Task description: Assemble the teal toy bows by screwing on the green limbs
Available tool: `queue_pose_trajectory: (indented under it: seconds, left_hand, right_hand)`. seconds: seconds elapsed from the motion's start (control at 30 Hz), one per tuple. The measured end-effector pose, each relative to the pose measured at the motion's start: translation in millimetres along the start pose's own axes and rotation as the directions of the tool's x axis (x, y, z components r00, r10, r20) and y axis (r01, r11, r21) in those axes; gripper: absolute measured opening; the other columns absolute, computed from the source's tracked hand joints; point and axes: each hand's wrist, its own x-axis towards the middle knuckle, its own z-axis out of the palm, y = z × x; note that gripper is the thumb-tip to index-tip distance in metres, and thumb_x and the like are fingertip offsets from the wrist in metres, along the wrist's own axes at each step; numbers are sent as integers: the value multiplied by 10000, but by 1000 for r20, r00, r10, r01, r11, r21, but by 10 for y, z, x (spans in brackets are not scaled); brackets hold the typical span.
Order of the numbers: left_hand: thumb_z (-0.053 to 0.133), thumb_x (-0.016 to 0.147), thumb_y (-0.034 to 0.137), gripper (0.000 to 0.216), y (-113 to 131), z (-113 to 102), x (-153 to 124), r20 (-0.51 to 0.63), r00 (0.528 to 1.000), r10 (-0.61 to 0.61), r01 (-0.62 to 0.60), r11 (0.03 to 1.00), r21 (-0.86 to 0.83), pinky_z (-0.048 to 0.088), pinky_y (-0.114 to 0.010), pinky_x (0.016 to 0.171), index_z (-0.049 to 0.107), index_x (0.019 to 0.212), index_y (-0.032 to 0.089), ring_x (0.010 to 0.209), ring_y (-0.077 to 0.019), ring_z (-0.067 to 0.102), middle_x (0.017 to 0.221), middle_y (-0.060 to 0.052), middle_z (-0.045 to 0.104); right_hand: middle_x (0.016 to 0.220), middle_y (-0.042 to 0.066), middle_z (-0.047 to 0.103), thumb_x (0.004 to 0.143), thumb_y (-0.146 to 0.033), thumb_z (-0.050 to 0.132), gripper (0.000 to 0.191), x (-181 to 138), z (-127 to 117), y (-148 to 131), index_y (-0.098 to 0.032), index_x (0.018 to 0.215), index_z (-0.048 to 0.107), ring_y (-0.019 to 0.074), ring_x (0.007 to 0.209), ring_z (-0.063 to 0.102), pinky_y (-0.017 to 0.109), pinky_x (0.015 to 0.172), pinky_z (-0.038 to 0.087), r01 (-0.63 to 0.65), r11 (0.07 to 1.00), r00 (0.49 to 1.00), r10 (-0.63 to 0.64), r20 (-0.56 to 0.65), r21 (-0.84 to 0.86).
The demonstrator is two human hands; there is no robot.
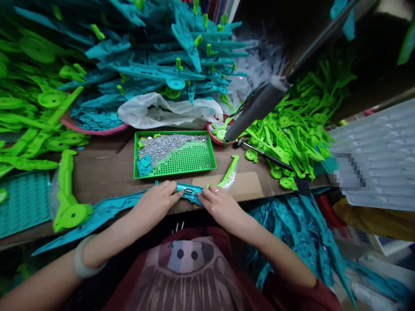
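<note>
Hands: both meet at the lower middle of the frame, at the near edge of the table (pixel 106 170).
Left hand (pixel 157 202): curled, fingertips pinching the left side of a teal plastic piece (pixel 189 191).
Right hand (pixel 220 204): curled likewise, thumb and fingers gripping the right side of the same piece.
Teal plastic piece: lies between the two hands on the table edge; small shiny metal bits show on its middle; a long teal blade-like part (pixel 97 216) runs from it toward the lower left.
Green tray (pixel 175 172): just above the hands, centre of the frame; holds a heap of small silvery parts (pixel 168 144) in its upper half and small teal bits (pixel 144 165) in its lower left corner.
Green curved piece (pixel 229 172): on the table just right of the tray, near the right hand.
Green handle part (pixel 68 194): left of the left hand, on the table.
Teal heap (pixel 168 60): piled across the upper middle.
Green heaps: one fills the upper left (pixel 29 95), another the right of centre (pixel 298 125).
Grey pole (pixel 259 106): slants down from the upper right toward the tray.
Bracelet (pixel 81 261): pale, on the left wrist, lower left.
</note>
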Motion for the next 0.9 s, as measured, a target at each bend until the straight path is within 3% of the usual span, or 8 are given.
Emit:
queue_pose_trajectory:
  seconds: [0.17,0.3,0.5,0.6,0.73,0.9]
  left_hand:
    - [350,1053,186,357,-17,-67,64,46,999,15,-15,1000,-11,411,-330,711,685,1178,175,834,-217,521,907,-67,587]
    - [445,1024,163,272,-7,-108,92,63,998,16,-16,1000,2,420,-318,689,692,1139,170,808,-211,560,863,-55,603]
    - [488,987,109,246,72,-80,-87,-153,988,-16,10,999,-41,462,-383,820,657,1162,145,920,-248,614,944,-82,693]
    - [482,1006,170,234,79,-74,-184,-216,974,-67,41,992,-121,474,-400,846,647,1171,154,948,-255,606,960,-85,703]
    - [467,1018,212,227,53,-68,-209,-201,974,-103,65,980,-188,495,-390,826,646,1148,160,931,-251,597,973,-89,690]
    - [466,1010,202,213,86,-44,-164,-227,970,-81,49,988,-144,508,-401,840,648,1109,150,918,-255,602,978,-102,675]
  right_hand:
    - [935,117,638,967,-129,566,102,135,-97,-63,-113,950,666,243,905,601,344,678,480,-12,998,994,5,113,59]
    - [1006,121,646,939,-77,575,105,199,-145,-127,-120,907,666,198,807,620,326,682,490,-40,998,991,34,130,44]
    - [861,86,659,971,-127,535,124,118,-66,-209,-126,945,657,252,888,625,373,748,501,-1,999,1000,3,27,-45]
    - [901,87,662,983,-138,527,125,132,-14,-236,-146,974,652,228,863,621,331,699,476,-108,994,994,108,10,4]
    - [991,83,658,982,-102,506,158,212,-30,-282,-169,982,649,176,776,620,281,658,442,-307,944,951,299,74,125]
    - [876,85,691,947,-22,436,254,93,-17,-380,-146,1049,633,219,836,644,311,755,497,-336,918,941,337,30,211]
